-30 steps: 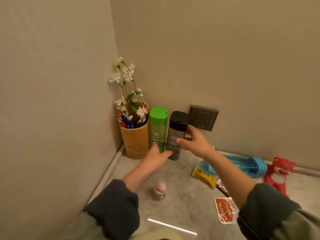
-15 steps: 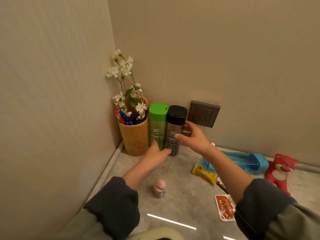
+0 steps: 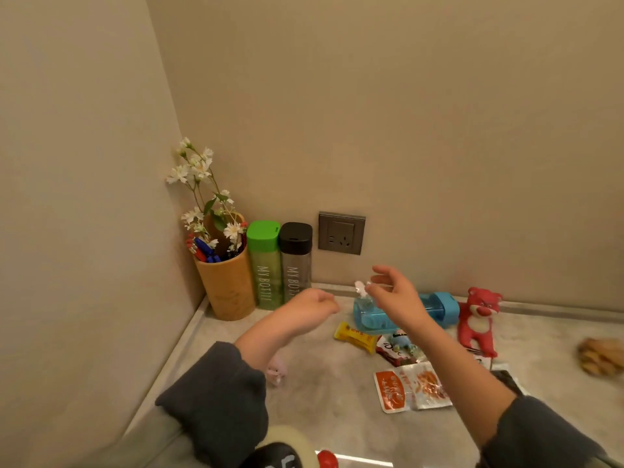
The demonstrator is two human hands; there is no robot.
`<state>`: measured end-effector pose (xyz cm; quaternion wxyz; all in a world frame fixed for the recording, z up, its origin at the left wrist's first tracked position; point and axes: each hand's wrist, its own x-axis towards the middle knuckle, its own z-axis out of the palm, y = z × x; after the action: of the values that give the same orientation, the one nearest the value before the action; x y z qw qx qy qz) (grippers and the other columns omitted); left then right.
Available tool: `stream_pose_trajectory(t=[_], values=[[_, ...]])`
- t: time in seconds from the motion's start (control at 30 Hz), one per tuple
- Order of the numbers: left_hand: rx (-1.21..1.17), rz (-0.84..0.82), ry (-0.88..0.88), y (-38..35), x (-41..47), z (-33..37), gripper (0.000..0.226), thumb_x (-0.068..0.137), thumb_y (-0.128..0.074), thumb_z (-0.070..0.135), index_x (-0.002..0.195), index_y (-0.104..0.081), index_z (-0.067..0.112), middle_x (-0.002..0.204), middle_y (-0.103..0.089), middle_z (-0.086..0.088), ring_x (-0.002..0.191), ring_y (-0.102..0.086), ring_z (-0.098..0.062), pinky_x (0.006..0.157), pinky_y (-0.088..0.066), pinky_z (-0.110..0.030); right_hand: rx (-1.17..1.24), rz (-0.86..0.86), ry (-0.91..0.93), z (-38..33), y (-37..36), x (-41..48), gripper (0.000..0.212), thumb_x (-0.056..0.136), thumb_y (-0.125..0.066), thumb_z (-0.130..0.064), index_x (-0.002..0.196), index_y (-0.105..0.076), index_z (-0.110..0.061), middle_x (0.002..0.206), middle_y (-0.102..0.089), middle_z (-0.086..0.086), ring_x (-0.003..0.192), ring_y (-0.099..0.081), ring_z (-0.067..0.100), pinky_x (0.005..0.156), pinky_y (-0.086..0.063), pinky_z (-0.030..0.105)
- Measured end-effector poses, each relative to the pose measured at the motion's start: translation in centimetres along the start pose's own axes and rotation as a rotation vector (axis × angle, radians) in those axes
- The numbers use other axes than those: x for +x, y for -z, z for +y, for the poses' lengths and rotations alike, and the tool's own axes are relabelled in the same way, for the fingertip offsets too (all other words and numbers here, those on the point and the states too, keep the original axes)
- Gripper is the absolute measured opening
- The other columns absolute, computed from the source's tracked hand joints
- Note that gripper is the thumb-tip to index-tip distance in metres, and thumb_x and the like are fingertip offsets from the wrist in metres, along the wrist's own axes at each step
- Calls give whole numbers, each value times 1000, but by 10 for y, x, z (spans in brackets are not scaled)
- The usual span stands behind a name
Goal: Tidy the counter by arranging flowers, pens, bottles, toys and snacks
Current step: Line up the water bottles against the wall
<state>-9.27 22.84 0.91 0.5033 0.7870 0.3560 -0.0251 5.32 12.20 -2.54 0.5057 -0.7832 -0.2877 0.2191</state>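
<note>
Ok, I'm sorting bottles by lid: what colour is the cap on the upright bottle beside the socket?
Black. The cap shows best in the head view.
</note>
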Motion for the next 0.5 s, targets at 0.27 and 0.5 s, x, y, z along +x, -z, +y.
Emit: stream_pose_trajectory(t=[0.27, 0.5], values=[[81, -16, -69, -61, 13, 35, 53, 94, -57, 28, 142, -40, 17, 138, -50, -2, 108, -52, -11, 89, -47, -24, -58, 116, -45, 37, 59, -12, 38, 94, -54, -10, 132, -53, -16, 124, -59, 3, 111, -56, 15, 89, -50, 27], [199, 101, -120, -106, 56, 41, 68, 82, -70, 29, 143, -39, 22, 136, -48, -2, 110, -48, -12, 90, -47, -26, -325, 30, -16, 65, 93, 4, 46, 91, -55, -9, 136, -51, -18, 132, -57, 1, 116, -55, 16, 98, -51, 35]])
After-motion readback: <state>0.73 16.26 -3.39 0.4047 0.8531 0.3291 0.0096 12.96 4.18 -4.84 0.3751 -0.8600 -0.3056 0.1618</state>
